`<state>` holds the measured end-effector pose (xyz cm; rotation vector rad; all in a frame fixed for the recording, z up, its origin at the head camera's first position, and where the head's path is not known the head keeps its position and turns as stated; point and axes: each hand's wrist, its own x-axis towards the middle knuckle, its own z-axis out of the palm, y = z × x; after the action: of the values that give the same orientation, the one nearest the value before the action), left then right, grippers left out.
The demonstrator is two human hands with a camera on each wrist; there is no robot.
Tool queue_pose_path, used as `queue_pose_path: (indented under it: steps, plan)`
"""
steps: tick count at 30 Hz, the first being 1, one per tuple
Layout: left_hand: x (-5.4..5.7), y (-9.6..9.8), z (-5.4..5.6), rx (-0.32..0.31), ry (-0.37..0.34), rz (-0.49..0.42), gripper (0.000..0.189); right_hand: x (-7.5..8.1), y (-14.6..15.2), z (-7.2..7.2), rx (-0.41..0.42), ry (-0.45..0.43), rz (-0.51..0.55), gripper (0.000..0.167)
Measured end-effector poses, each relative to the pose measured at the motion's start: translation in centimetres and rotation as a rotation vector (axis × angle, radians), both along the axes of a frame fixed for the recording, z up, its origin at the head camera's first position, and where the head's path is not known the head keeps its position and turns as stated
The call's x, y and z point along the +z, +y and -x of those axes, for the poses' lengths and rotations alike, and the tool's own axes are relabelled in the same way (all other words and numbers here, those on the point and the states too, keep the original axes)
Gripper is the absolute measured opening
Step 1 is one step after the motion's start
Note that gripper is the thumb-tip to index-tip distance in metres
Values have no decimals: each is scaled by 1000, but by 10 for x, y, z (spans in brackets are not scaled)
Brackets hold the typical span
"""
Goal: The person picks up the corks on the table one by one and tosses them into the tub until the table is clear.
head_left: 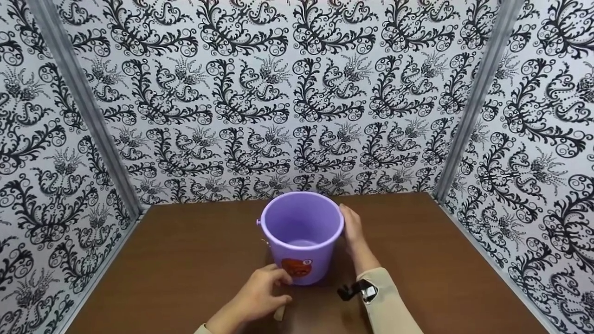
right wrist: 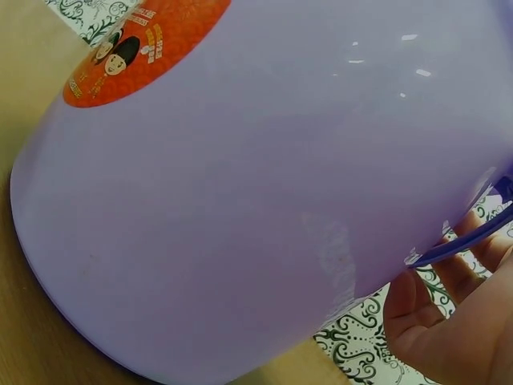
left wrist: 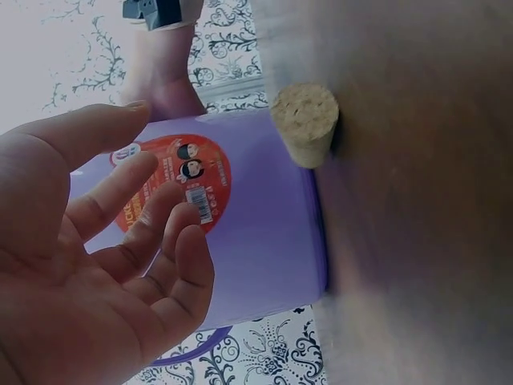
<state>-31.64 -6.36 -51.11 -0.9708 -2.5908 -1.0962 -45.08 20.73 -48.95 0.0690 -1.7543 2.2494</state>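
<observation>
A purple plastic bucket [head_left: 304, 260] stands upright on the brown table, mouth up, a red-orange sticker [left wrist: 208, 172] on its side. With its fingers curled at the upper side, by a darker purple strip, my right hand [head_left: 353, 227] grips the bucket; the right wrist view shows fingertips [right wrist: 409, 301] against the wall. In front of the bucket, my left hand [head_left: 260, 294] has loosely bent fingers and an empty palm. A tapered cork stopper [left wrist: 304, 124] stands on the table just beyond these fingers, apart from them; in the head view the left hand partly hides it.
The brown tabletop [head_left: 195, 246] spreads to both sides of the bucket. Walls with a black scroll pattern [head_left: 250, 97] enclose the back and sides, with grey posts [head_left: 466, 120] at the corners. A black strap device [head_left: 357, 291] is on the right forearm.
</observation>
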Motion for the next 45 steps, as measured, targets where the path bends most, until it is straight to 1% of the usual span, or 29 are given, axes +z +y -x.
queue_pose_path:
  steps: [6, 8, 10, 14, 17, 19, 24, 27, 30, 37, 45]
  plan:
    - [-5, -2, -3, 11, 8, 18, 25, -1, 0, 0, 16, -32, -17, 35]
    - [-5, -2, -3, 8, 3, 18, 25, 1, 0, -2, 23, -37, -21, 36]
    - [-5, -1, -3, 4, -2, 15, 25, 6, 0, -7, 33, -36, -21, 37]
    - [-7, 0, -2, -1, -14, 3, 25, 21, -1, -21, 28, -35, -37, 37]
    - [-10, 1, -1, 3, -23, 6, 27, 26, -1, -25, 17, -33, -46, 36]
    - [-12, 1, 0, 6, -23, 16, 29, 23, 0, -22, 15, -31, -44, 35]
    - [-16, 2, 0, 3, -9, 38, 30, 6, 2, -5, 11, -19, -17, 32]
    - [-16, 2, 0, 2, -7, 52, 30, 2, 2, 0, 2, -4, -22, 32]
    - [-16, 2, 1, 1, -19, 66, 30, 1, 2, 0, 0, 4, -29, 32]
    - [-15, 0, -1, 1, -72, 91, 30, 3, 5, 0, 48, -19, -33, 35]
    - [-16, 0, -3, -6, -113, 121, 32, 1, 4, -1, 31, -19, -27, 35]
